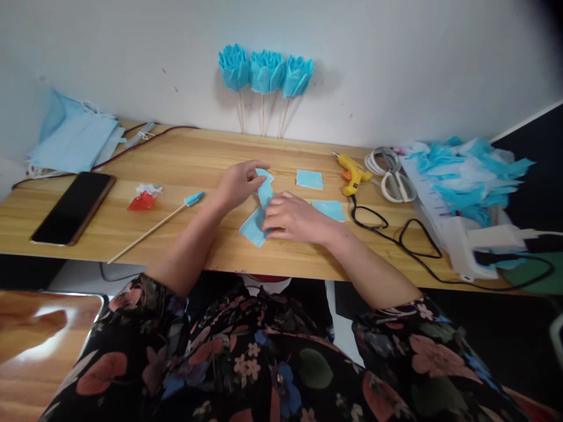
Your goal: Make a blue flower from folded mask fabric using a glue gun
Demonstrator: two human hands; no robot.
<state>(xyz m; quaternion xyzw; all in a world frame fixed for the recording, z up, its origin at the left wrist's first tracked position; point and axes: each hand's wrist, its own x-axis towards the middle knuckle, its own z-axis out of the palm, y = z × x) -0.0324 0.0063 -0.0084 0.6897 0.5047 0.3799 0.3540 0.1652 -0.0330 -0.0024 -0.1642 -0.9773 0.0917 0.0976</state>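
Note:
A strip of blue mask fabric (265,190) stretches between my hands over the middle of the table. Its upper end is pinched by the curled fingers of my left hand (240,184). My right hand (294,218) is closed over the lower end, and its fingers hide part of the strip. Beneath that hand another blue fabric piece (253,228) lies flat, partly covered. Two more cut pieces rest to the right, one rectangle (309,179) farther back and one (329,210) beside my right wrist. Left of my left forearm lies a wooden stick (149,233) with a blue-wrapped tip (194,199).
Three blue fabric flowers (266,71) on sticks lean against the wall. A yellow glue gun (352,174), its black cord (409,249) and scissors (397,184) lie right, near heaped blue scraps (475,176) and a power strip (466,249). Left are a phone (74,208), red-and-white wrapper (144,199) and face masks (73,140).

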